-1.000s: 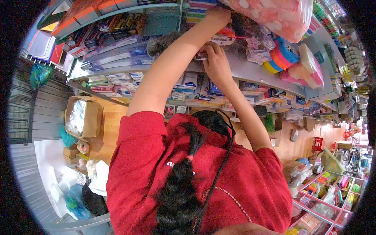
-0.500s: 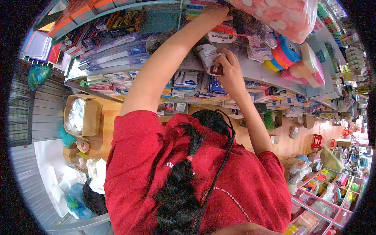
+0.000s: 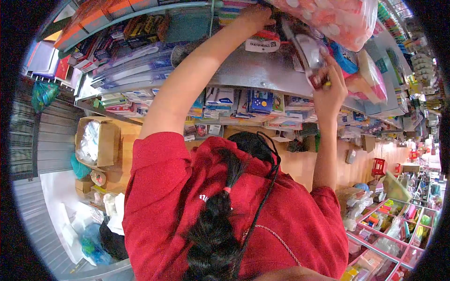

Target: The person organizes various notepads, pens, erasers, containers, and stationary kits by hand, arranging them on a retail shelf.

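Observation:
My right hand is closed on a clear plastic packet with a whitish middle and a dark red lower end. The packet is tilted over the grey shelf, beside a blue, orange and yellow item that it partly covers. At the top, my left hand reaches in among the shelf goods, with its fingers mostly hidden. Just below that hand lies a red item with a white printed label. A stack of colourful flat goods stands to its left.
A large clear bag of pink and white things overhangs the shelf at the top right. Pink-and-white packs lie at the right. Boxed goods fill the shelf below. A cardboard box stands on the wooden floor at left.
My right hand has moved right along the shelf with the packet, from beside the red labelled item to near the colourful item. My left hand has stayed nearly in place.

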`<control>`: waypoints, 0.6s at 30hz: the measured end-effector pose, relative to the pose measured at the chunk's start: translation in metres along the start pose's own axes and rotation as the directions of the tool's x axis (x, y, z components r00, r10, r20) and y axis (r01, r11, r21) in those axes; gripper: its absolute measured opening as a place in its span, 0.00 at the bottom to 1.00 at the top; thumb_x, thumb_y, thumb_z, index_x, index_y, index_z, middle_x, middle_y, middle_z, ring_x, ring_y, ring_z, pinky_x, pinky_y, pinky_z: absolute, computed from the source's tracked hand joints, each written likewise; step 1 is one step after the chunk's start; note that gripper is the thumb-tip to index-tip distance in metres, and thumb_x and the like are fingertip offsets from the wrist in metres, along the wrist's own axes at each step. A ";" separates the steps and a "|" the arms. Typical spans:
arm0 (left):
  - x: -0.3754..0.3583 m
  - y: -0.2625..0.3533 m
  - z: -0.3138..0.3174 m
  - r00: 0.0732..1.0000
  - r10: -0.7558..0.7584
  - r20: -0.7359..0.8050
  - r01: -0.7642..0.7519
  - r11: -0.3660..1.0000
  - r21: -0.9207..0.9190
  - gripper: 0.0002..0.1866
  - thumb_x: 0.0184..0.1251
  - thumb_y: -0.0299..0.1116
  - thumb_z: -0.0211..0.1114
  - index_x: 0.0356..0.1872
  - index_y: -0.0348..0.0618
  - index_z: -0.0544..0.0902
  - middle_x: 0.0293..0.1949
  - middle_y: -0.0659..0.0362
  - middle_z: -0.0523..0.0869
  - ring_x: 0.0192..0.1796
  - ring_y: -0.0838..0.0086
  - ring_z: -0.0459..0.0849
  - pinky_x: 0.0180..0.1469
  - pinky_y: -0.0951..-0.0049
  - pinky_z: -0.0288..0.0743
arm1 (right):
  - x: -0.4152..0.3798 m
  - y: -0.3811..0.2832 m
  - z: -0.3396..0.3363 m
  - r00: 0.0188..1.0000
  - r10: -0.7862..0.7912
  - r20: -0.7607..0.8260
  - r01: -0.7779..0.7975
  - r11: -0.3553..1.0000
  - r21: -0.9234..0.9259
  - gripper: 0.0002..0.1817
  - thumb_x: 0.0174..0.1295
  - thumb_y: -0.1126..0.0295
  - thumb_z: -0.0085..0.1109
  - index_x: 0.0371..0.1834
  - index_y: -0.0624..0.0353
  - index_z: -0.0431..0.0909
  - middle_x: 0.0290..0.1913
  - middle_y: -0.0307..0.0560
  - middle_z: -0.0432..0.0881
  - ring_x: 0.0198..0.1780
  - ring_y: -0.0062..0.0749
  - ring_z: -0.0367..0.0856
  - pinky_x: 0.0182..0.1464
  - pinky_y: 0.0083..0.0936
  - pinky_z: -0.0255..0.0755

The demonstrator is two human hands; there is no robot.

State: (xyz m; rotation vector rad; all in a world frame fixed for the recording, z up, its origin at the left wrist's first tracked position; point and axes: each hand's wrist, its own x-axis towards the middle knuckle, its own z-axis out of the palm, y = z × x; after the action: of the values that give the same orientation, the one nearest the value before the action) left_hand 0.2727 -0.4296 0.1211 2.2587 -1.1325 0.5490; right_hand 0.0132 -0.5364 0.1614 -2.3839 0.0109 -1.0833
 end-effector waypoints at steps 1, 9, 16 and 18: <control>-0.002 0.000 0.004 0.999 -0.008 -0.045 0.008 1.000 -0.017 0.23 0.58 0.35 0.60 0.53 0.33 0.71 0.52 0.40 0.75 0.52 0.52 0.76 0.52 0.58 0.71 | 0.011 0.008 0.011 0.992 -0.116 -0.046 0.111 0.989 -0.096 0.10 0.42 0.82 0.59 0.30 0.63 0.73 0.42 0.54 0.78 0.42 0.43 0.77 0.45 0.29 0.69; 0.010 -0.010 0.035 0.989 -0.143 0.044 0.129 0.964 0.232 0.17 0.60 0.33 0.54 0.48 0.34 0.75 0.46 0.43 0.80 0.48 0.53 0.80 0.48 0.57 0.76 | 0.076 0.056 0.090 0.949 -0.265 0.171 0.312 0.867 -0.389 0.14 0.45 0.77 0.56 0.38 0.60 0.74 0.40 0.60 0.76 0.44 0.57 0.74 0.47 0.44 0.68; 0.007 0.001 0.019 0.982 -0.180 0.062 0.171 0.976 0.131 0.15 0.58 0.37 0.58 0.41 0.36 0.81 0.42 0.42 0.81 0.45 0.53 0.82 0.45 0.56 0.77 | 0.091 0.066 0.102 0.932 -0.156 0.327 0.273 0.895 -0.353 0.21 0.47 0.81 0.49 0.48 0.62 0.71 0.48 0.61 0.76 0.52 0.58 0.72 0.53 0.44 0.68; 0.010 0.001 0.021 0.983 -0.166 0.074 0.153 0.976 0.157 0.15 0.60 0.36 0.55 0.45 0.38 0.78 0.44 0.43 0.81 0.46 0.54 0.81 0.45 0.56 0.77 | 0.088 0.062 0.097 0.925 -0.131 0.356 0.264 0.896 -0.356 0.24 0.47 0.81 0.49 0.52 0.61 0.71 0.51 0.61 0.75 0.54 0.56 0.71 0.55 0.43 0.67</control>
State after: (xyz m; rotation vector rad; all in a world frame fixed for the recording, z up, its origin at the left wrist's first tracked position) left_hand 0.2800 -0.4498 0.1109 2.4992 -0.9666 0.4894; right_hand 0.1540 -0.5650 0.1414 -2.9693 -0.1479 -0.8185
